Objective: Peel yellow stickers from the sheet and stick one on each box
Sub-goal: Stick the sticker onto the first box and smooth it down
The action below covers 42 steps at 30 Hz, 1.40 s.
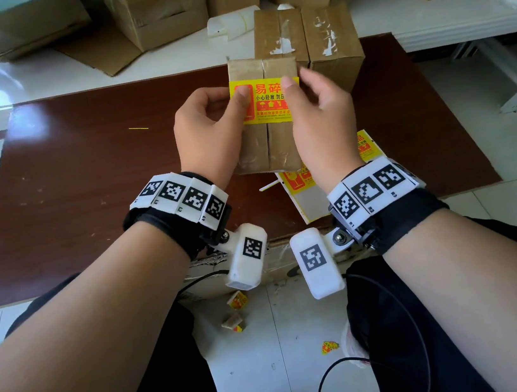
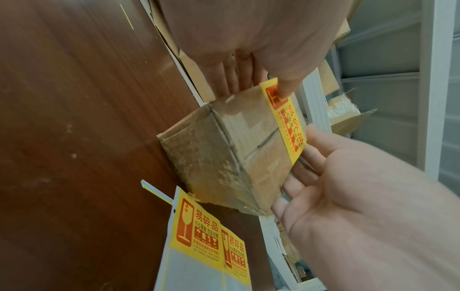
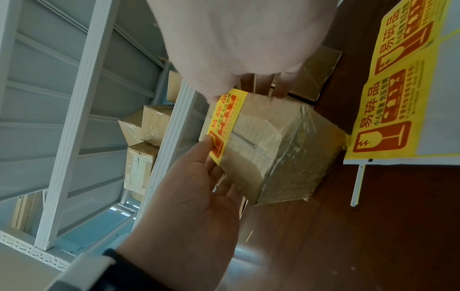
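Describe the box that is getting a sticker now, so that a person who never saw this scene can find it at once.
Start at the dark brown table. Near its middle stands a taped cardboard box, just in front of two other boxes. It alone has a yellow sticker on top, with the left hand and right hand pressing its ends.

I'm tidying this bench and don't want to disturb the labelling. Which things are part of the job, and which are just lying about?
In use:
- left hand and right hand, thumbs pressing the yellow sticker
- box being labelled
- sticker sheet
- two boxes behind

Lying about:
- crumpled scraps on the floor
- open cartons at the back
- white strip
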Tool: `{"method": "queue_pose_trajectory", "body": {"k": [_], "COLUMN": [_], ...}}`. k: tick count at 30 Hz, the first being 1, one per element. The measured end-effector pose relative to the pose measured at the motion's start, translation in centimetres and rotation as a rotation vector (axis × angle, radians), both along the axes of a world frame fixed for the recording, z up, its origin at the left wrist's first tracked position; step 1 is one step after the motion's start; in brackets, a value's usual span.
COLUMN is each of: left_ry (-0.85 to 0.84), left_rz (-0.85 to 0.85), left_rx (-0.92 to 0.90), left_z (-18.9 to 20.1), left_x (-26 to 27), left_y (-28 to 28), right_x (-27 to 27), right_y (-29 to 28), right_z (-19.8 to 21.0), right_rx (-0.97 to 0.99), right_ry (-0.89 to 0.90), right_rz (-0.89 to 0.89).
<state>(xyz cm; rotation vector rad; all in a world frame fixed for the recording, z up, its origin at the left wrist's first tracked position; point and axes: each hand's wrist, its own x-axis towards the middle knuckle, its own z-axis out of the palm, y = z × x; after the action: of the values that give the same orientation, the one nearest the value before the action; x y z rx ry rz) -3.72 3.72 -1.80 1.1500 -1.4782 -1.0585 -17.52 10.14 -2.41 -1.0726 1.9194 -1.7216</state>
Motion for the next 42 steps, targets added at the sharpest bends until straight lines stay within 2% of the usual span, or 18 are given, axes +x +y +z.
{"method": "queue_pose_trajectory", "body": {"k": [8, 18, 27, 33, 42], "left_ry": [-0.053, -0.130, -0.057, -0.036, -0.056], "left_rz": [0.016, 0.023, -0.125, -0.096, -0.085], "left_rx": [0.012, -0.035, -0.057, -0.047, -0.079], "left_z": [0.3, 0.2, 0.2, 0.3, 0.3], "left_x": [-0.2, -0.3, -0.5, -0.5, -0.4], "left_y": [0.1, 0.4, 0.7, 0.6, 0.6], "right_x": [-0.1, 0.3, 0.6, 1.2, 1.3], "right_y": [-0.4, -0.6, 0.0, 0.2, 0.1], "right_z": [-0.5, -0.4, 0.1, 0.5, 0.2], "right_rx": [0.079, 0.083, -0.010, 0.042, 0.034], "right_ry": [0.140, 0.074, -0.090, -0.065, -0.064], "right_rz": [0.040, 0.033, -0.066, -0.033, -0.086]}}
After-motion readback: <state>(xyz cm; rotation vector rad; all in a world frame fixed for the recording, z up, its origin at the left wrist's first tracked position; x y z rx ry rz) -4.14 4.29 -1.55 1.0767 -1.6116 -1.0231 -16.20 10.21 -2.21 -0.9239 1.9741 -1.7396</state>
